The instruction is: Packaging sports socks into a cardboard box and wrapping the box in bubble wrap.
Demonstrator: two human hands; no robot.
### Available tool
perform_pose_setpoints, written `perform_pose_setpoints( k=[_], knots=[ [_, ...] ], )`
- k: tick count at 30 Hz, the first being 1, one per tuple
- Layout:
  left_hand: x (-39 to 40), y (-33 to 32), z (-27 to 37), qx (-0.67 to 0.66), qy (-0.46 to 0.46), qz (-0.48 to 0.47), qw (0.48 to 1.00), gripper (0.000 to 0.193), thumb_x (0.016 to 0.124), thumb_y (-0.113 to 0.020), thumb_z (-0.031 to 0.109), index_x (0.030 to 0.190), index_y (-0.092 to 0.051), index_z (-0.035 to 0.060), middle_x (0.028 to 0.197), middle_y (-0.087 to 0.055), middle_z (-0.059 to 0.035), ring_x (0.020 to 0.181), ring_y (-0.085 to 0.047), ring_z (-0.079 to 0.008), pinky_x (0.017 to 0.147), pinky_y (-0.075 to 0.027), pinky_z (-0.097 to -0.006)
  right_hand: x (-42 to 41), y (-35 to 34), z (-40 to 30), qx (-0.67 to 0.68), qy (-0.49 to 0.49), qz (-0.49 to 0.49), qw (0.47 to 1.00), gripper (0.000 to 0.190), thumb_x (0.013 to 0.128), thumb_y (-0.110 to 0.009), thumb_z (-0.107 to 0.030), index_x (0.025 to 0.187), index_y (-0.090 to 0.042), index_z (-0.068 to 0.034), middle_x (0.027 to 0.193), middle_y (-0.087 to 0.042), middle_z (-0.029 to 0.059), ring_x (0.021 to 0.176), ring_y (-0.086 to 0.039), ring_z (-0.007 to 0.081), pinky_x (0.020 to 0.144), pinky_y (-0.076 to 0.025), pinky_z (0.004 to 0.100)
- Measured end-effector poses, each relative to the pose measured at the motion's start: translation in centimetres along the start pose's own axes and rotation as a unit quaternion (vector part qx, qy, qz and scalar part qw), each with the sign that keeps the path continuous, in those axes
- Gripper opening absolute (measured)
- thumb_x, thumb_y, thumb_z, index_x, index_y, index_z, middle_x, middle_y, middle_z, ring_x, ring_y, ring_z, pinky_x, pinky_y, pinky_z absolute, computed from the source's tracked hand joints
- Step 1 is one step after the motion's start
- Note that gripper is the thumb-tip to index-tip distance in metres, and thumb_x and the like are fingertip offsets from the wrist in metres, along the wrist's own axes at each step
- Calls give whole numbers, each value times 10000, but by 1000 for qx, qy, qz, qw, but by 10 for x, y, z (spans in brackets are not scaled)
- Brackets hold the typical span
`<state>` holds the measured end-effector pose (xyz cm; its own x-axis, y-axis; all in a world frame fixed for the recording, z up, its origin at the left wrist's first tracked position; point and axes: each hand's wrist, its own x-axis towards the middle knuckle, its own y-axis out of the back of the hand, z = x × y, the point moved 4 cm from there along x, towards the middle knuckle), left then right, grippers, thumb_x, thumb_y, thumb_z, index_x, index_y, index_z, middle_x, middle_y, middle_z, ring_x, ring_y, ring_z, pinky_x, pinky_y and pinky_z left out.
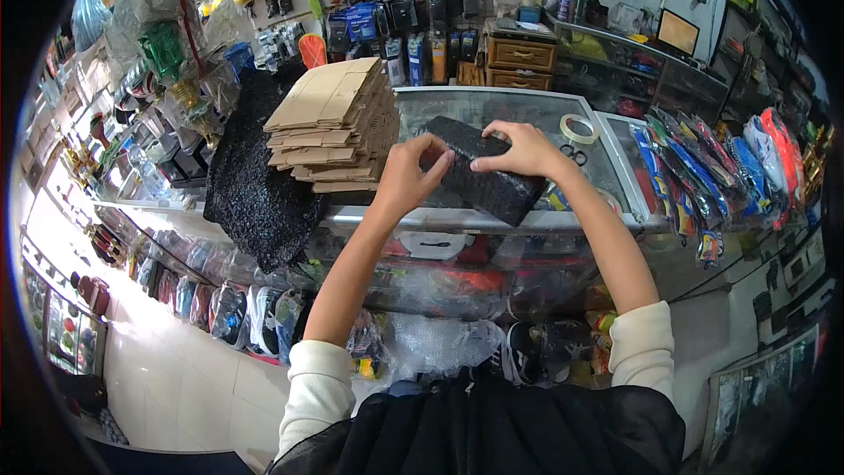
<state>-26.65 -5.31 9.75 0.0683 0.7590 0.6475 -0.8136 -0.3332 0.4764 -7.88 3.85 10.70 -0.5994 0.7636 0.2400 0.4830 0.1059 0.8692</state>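
Note:
A box-shaped package in shiny black wrapping (484, 175) lies slanted on the glass counter, its near end reaching over the metal front edge. My right hand (517, 152) rests on its top, thumb and fingers spread across it. At the package's left side is my left hand (419, 161), thumb and forefinger close together; whether something thin is between them cannot be made out. A stack of folded brown cardboard boxes (330, 102) stands left of my hands. Beyond my right wrist lie a roll of tape (579, 128) and scissors with dark handles (573, 154).
Black bubble wrap (257, 191) hangs over the counter's front left of the cardboard. Plastic-packed goods (699, 165) lie at the right end. A wooden drawer unit (521, 53) stands behind the counter (554, 100). Clear bubble wrap (442, 343) is below, near my body.

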Motion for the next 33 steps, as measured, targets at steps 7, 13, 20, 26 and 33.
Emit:
perform_pose_setpoints(
  k=[7, 13, 20, 26, 33],
  knots=[
    [-27, -27, -45, -38, 172, -193, 965, 569, 953, -480, 457, 1036, -633, -84, 891, -669, -146, 845, -610, -177, 782, -476, -319, 14, -11, 24, 107, -122, 26, 986, 787, 618, -671, -730, 950, -607, -19, 968, -647, 259, 952, -630, 344, 856, -468, 387],
    [-26, -67, -50, -119, 239, -211, 940, 674, 981, -376, 504, 1193, -541, -115, 1138, -608, -185, 1060, -536, -206, 952, -385, -315, 4, -29, 50, 267, -150, 37, 951, 788, 686, -643, -707, 989, -552, 14, 985, -610, 211, 942, -595, 273, 854, -450, 343],
    [-16, -78, -17, -375, 323, -131, 859, 625, 918, -518, 494, 1217, -498, -54, 1099, -596, -113, 1008, -570, -175, 883, -431, -284, -34, -32, 35, 430, -124, 119, 886, 713, 780, -667, -565, 1139, -425, 2, 1054, -539, 175, 974, -538, 212, 863, -425, 311],
    [-2, -66, -16, -402, 273, -83, 870, 733, 796, -728, 363, 1307, -403, -50, 1178, -555, -157, 1067, -560, -214, 944, -425, -323, -52, -23, 29, 490, -110, 126, 856, 703, 826, -658, -486, 1270, -382, -15, 1171, -498, 170, 1046, -526, 221, 883, -429, 340],
    [11, -12, 32, 158, 10, -70, 985, 946, 589, -833, 304, 1356, -366, 9, 1259, -511, -201, 1137, -531, -339, 978, -413, -402, -85, 35, -1, 196, 128, 439, 867, 466, 836, -633, -194, 1252, -473, -57, 1260, -493, 113, 1168, -475, 263, 988, -363, 390]
  ],
)
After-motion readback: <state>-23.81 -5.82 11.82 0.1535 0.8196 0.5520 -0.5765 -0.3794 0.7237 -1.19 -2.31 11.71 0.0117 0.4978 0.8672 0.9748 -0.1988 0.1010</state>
